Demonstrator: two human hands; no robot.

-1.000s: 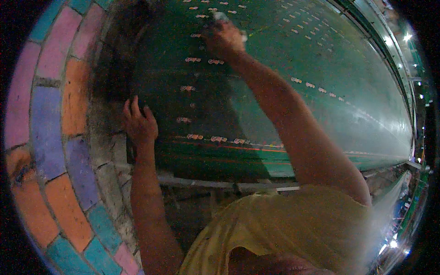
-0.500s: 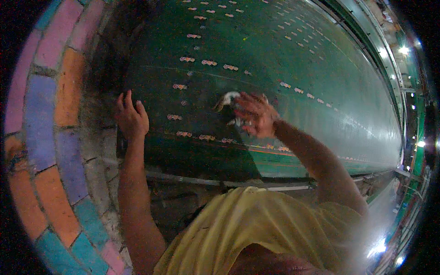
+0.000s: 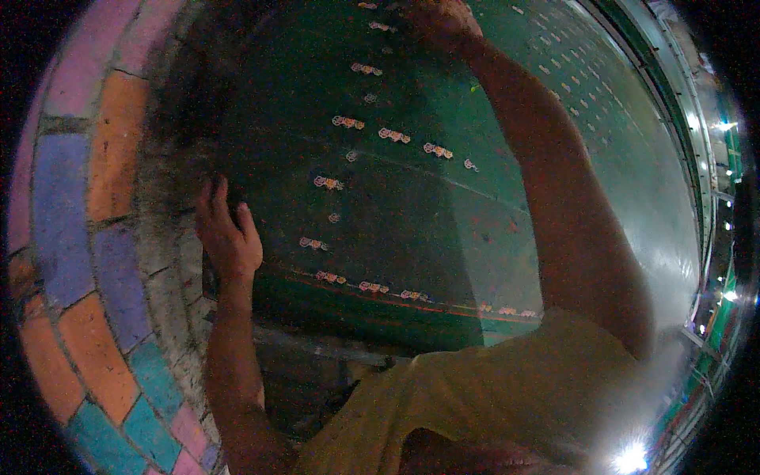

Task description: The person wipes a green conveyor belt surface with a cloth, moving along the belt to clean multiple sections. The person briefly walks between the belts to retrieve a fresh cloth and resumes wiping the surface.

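The left hand point(image 3: 231, 237), thumb and fingers apart, is at the left edge of the broad, smooth dark-green surface point(image 3: 404, 214) spread ahead, while the far-reaching right hand point(image 3: 445, 28), its finger state too dim to tell, likely needs light, even pressure.

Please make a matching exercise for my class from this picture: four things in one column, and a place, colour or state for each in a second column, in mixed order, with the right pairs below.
Column one
1. Left hand
2. Shirt
3. Right hand
4. Painted bricks

Column two
A. Yellow
B. At the top edge of the picture
C. Pink, orange, purple and teal
D. At the left side of the green surface, fingers extended

Right pairs: 1-D, 2-A, 3-B, 4-C
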